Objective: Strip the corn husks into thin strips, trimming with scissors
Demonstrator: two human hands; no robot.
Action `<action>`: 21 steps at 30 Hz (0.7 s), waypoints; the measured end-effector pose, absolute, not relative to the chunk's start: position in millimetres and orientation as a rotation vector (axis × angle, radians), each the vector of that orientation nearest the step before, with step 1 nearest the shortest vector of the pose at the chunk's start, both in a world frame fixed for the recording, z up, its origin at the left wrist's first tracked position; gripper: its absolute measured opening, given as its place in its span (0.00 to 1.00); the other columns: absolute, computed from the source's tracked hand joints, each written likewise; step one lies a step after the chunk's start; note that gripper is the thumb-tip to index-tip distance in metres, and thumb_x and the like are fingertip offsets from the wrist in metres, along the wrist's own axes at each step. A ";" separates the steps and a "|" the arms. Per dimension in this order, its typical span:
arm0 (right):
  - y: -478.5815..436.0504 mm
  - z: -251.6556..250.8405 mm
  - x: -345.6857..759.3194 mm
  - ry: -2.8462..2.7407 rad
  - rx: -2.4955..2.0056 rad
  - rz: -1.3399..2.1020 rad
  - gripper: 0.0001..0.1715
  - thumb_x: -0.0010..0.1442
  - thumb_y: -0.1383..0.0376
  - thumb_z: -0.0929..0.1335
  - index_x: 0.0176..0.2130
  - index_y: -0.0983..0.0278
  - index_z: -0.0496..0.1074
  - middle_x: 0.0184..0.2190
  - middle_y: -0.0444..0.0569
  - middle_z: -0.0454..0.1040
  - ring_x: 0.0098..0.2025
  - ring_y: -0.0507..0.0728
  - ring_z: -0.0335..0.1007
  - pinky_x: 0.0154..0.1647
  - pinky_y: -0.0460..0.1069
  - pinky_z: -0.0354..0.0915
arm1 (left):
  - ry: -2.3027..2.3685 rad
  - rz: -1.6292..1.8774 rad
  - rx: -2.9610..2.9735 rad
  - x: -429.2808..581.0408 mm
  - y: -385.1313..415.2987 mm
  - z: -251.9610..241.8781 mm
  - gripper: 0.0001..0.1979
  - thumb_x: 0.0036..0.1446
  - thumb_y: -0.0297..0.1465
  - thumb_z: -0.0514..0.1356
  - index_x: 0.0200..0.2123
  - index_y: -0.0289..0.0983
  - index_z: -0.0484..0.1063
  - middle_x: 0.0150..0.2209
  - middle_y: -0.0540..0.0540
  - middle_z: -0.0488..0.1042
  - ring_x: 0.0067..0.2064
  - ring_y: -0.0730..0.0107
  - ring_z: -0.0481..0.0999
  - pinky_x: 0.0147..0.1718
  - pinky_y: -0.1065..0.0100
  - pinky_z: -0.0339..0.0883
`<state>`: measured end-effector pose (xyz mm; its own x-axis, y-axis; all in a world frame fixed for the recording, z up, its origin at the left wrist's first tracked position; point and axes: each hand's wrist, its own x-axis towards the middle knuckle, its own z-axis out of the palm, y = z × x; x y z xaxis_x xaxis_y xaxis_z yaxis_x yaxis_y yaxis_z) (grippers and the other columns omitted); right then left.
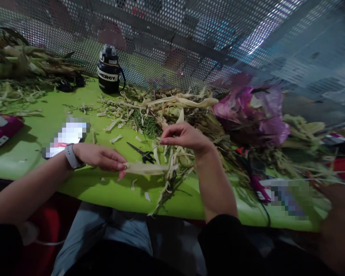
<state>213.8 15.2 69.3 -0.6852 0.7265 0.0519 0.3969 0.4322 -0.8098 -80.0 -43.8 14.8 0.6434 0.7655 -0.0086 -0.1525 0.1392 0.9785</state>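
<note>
My left hand (101, 158), with a grey watch band on its wrist, pinches one end of a pale strip of dried husk (146, 168). The strip stretches to the right over the green tabletop, its far end meeting a bundle of stringy, twisted husk (168, 184). Above that bundle hovers my right hand (184, 135), thumb and fingers pressed together; whatever is between them is too small to make out. Scissors with dark handles (146, 155) lie on the table between the hands. Behind them spreads a tangled pile of dried husks (186, 103).
A black bottle (109, 73) stands at the back by a perforated metal screen (160, 50). A phone (70, 134) lies left, near a purple device (5, 128). A pink plastic bag (247, 115) sits on the right, with another person's arm (339, 207) at the edge. More husks (25, 65) fill the back left.
</note>
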 end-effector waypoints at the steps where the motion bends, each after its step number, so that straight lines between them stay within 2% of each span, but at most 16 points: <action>1: 17.0 73.8 224.5 -2.283 -0.983 1.150 0.17 0.53 0.54 0.74 0.28 0.67 0.77 0.22 0.44 0.72 0.25 0.48 0.63 0.26 0.44 0.58 | 0.610 0.734 1.269 -80.2 -43.0 16.2 0.12 0.55 0.42 0.63 0.37 0.40 0.77 0.17 0.51 0.55 0.20 0.70 0.58 0.18 0.69 0.49; 6: 23.2 89.4 276.4 -2.208 -1.019 1.133 0.18 0.49 0.53 0.76 0.24 0.66 0.76 0.20 0.45 0.71 0.23 0.49 0.64 0.24 0.45 0.59 | 0.670 0.730 1.329 -84.4 -33.0 28.8 0.10 0.56 0.40 0.63 0.33 0.40 0.77 0.17 0.51 0.55 0.20 0.72 0.57 0.17 0.70 0.49; 9: 24.6 89.2 296.1 -2.195 -1.021 1.089 0.18 0.48 0.53 0.77 0.23 0.65 0.76 0.20 0.44 0.71 0.22 0.50 0.65 0.23 0.46 0.59 | 0.642 0.456 1.418 -90.3 -21.0 37.7 0.10 0.53 0.38 0.66 0.30 0.37 0.77 0.18 0.51 0.57 0.19 0.74 0.56 0.17 0.71 0.48; 10: 25.4 87.7 299.3 -2.155 -1.008 1.060 0.17 0.48 0.53 0.77 0.23 0.64 0.76 0.20 0.44 0.70 0.22 0.50 0.65 0.23 0.46 0.60 | 0.619 0.358 1.443 -91.7 -17.0 39.6 0.12 0.54 0.39 0.65 0.31 0.35 0.78 0.18 0.50 0.57 0.19 0.75 0.55 0.17 0.71 0.47; 15: 37.3 75.7 283.2 -1.680 -0.814 0.869 0.21 0.45 0.50 0.78 0.23 0.62 0.72 0.20 0.40 0.67 0.21 0.49 0.63 0.22 0.45 0.59 | 0.532 0.195 1.398 -84.3 -12.9 34.9 0.16 0.58 0.42 0.62 0.32 0.34 0.78 0.20 0.51 0.56 0.19 0.77 0.53 0.17 0.72 0.48; 18: 50.6 60.3 252.3 -1.608 -0.806 0.830 0.22 0.49 0.47 0.75 0.27 0.61 0.70 0.20 0.39 0.65 0.18 0.47 0.58 0.19 0.44 0.57 | 0.392 0.012 1.355 -74.5 -22.4 25.0 0.16 0.60 0.42 0.59 0.32 0.34 0.76 0.20 0.51 0.58 0.20 0.78 0.54 0.17 0.72 0.49; 21: 61.9 32.1 217.0 -1.549 -0.839 0.764 0.21 0.53 0.47 0.72 0.29 0.61 0.69 0.21 0.38 0.65 0.20 0.48 0.61 0.23 0.45 0.61 | 0.287 -0.069 1.240 -70.0 -31.7 16.9 0.17 0.61 0.42 0.59 0.32 0.33 0.75 0.18 0.52 0.56 0.18 0.78 0.53 0.16 0.72 0.46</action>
